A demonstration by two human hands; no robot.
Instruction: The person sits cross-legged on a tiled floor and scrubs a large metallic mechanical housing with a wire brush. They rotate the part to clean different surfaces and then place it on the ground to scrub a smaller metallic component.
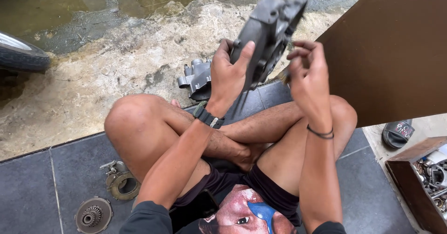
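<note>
Two hands are working on one part here: my left hand is gripping a grey cast-metal engine cover, fingers and thumb clamped on its lower edge, and is holding it tilted in the air above my crossed legs. My right hand is hovering just beside the cover's right edge; its grip is pressed together on a small brush, of which only the pale bristle end is showing below the fingers. I am judging the step in hand to be cleaning the cover's inner face and edge, with the brush meeting the casting near its lower right rim; whether the bristles are actually touching the metal I cannot tell.

I am sitting on a dark tiled floor. A second grey casting is lying at the tile edge, beyond my left wrist. A ring-shaped clutch part and a round geared disc are resting on the tiles beside my left knee. A wooden box of small metal parts is standing at my right, near a black sandal. A tyre is showing at the far left, on wet concrete.

The next move, as I am reading it, is calling for the left hand to be turning the cover steadily so that the brush is reaching the recesses, with a firm hold, since the casting looks heavy and is hanging over my shins.
</note>
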